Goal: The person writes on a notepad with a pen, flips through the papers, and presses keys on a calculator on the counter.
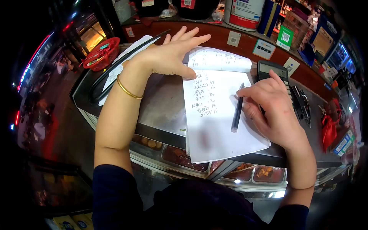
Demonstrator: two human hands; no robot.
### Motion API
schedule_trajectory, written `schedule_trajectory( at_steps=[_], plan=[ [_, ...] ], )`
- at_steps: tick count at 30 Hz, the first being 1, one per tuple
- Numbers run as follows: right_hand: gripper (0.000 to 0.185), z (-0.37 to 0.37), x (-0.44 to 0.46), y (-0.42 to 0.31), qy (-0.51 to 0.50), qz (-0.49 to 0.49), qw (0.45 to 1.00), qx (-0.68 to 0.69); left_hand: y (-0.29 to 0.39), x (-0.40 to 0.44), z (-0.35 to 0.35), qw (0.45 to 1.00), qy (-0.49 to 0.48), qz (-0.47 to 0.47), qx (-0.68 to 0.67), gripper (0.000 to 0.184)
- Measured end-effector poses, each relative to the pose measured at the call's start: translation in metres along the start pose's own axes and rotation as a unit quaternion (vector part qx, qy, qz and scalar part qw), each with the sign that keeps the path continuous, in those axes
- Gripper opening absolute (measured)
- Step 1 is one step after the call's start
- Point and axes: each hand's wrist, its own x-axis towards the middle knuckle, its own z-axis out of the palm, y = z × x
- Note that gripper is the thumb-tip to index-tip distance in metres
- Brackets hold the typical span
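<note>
A white notepad [218,130] with handwritten lines and numbers lies on the dark counter, its upper pages folded over at the top. My left hand [176,55] has its fingers spread, with the thumb at the pad's upper left edge; a gold bangle [128,89] circles that wrist. On the pad's right side a black pen [237,113] lies tilted, its upper part by the fingertips of my right hand [266,101]. That hand's index finger and thumb are near the pen, and other fingers are partly extended. A calculator [273,71] sits just beyond my right hand.
A red basket [102,53] stands at the back left beside papers [111,76]. QR code signs [285,37] and a large tin [243,13] line the raised ledge. Keys and a red cloth [329,130] are at the right. Food trays [184,157] show below the counter.
</note>
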Motion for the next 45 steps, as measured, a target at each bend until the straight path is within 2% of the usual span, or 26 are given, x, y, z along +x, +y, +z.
schedule_trajectory(
  at_steps=[6, 27, 33, 34, 37, 38, 39, 41, 43, 44, 45],
  plan=[
    [0.021, -0.003, 0.001, 0.001, 0.052, -0.017, 0.999, 0.002, 0.004, -0.001, -0.002, 1.000, -0.003, 0.003, 0.024, 0.114],
    [0.019, -0.002, 0.002, 0.001, 0.056, -0.028, 0.998, 0.001, 0.012, -0.002, 0.002, 0.999, -0.034, 0.031, 0.014, 0.120],
    [0.019, -0.002, 0.002, 0.008, 0.087, -0.039, 0.995, -0.012, 0.017, -0.005, 0.003, 0.997, -0.040, 0.056, 0.017, 0.123],
    [0.018, -0.002, 0.002, 0.010, 0.100, -0.035, 0.994, -0.009, 0.015, -0.005, 0.004, 0.997, -0.032, 0.061, 0.031, 0.122],
    [0.018, 0.000, 0.003, 0.016, 0.147, -0.023, 0.989, 0.009, 0.006, -0.002, -0.011, 0.997, -0.037, 0.013, -0.063, 0.113],
    [0.017, 0.001, 0.004, 0.019, 0.167, -0.015, 0.986, 0.019, -0.009, -0.002, -0.006, 0.962, 0.006, 0.028, -0.272, 0.101],
    [0.017, 0.000, 0.005, 0.022, 0.189, -0.005, 0.982, 0.029, -0.011, -0.002, -0.008, 0.964, 0.070, -0.026, -0.254, 0.087],
    [0.020, -0.006, 0.007, 0.030, 0.165, 0.011, 0.986, 0.031, -0.026, 0.006, -0.006, 0.943, 0.113, -0.170, -0.264, 0.075],
    [0.022, -0.004, 0.006, 0.036, 0.148, 0.017, 0.987, 0.060, -0.023, 0.002, -0.005, 0.942, 0.097, -0.186, -0.263, 0.068],
    [0.028, 0.000, 0.005, 0.036, 0.122, -0.022, 0.990, 0.067, -0.022, 0.002, -0.001, 0.938, 0.094, -0.169, -0.289, 0.069],
    [0.028, 0.004, 0.002, 0.029, 0.085, -0.020, 0.993, 0.084, -0.017, 0.002, 0.002, 0.922, 0.060, -0.180, -0.337, 0.073]
  ],
)
